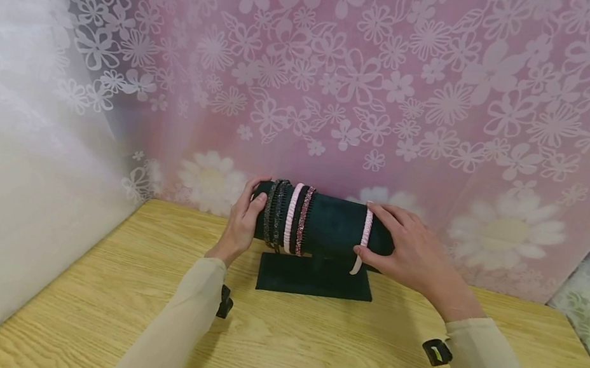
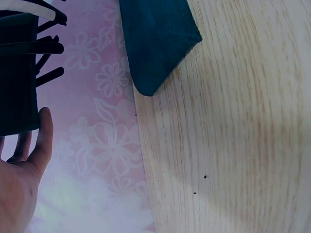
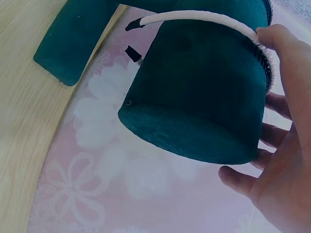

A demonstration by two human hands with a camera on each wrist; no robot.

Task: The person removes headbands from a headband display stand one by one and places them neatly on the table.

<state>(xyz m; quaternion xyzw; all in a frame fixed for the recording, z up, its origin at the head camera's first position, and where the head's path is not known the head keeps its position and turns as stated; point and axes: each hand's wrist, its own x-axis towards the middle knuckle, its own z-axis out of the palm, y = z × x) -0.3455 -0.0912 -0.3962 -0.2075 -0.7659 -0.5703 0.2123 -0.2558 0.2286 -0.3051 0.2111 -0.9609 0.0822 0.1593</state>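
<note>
A dark green velvet headband stand [image 1: 332, 222], a thick padded roll on a flat base [image 1: 314, 279], stands on the table. My left hand [image 1: 242, 217] grips the roll's left end, thumb in front. Beside that thumb sit dark glittery headbands [image 1: 275, 213], a pale pink headband [image 1: 292, 218] and a pink-red glitter headband [image 1: 304, 221]. Near the right end my right hand [image 1: 415, 248] holds another pale pink headband [image 1: 364, 237] that arches over the roll. In the right wrist view my thumb [image 3: 274, 36] presses this headband, with the other fingers partly hidden behind the roll.
Wood-grain table [image 1: 292, 351] spreads in front of the stand. Behind hangs a pink flowered curtain [image 1: 345, 89], close to the roll. A white sheet [image 1: 14, 165] borders the left side. Each sleeve carries a black wrist mount [image 1: 437, 353].
</note>
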